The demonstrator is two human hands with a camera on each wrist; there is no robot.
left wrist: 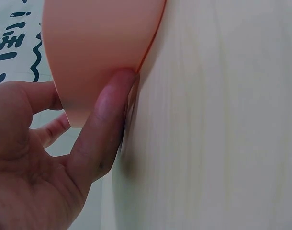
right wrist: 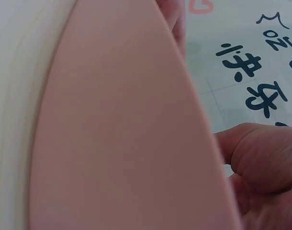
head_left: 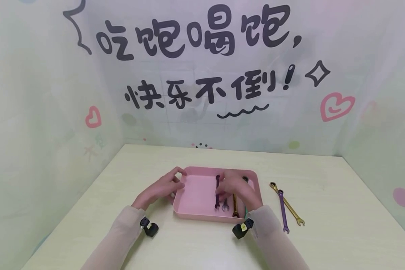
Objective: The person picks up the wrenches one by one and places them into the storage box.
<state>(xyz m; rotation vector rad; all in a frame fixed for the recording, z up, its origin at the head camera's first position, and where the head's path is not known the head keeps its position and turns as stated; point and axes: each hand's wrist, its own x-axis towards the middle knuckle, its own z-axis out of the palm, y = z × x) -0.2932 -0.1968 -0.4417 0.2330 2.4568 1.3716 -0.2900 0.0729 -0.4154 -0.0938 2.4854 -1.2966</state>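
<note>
pink tray [head_left: 195, 195] | flat on table | purple wrench [head_left: 217, 192] lying inside

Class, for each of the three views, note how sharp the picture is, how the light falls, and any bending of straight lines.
Head view: even, soft light, faint shadows under the pink tray; table edges splay outward, a wide-lens effect. Left wrist view: left hand fairly sharp, tray wall and wood grain blurred, a dark shadow beside the finger. Right wrist view: the tray fills the frame, soft and featureless; the wall lettering is clearer.
</note>
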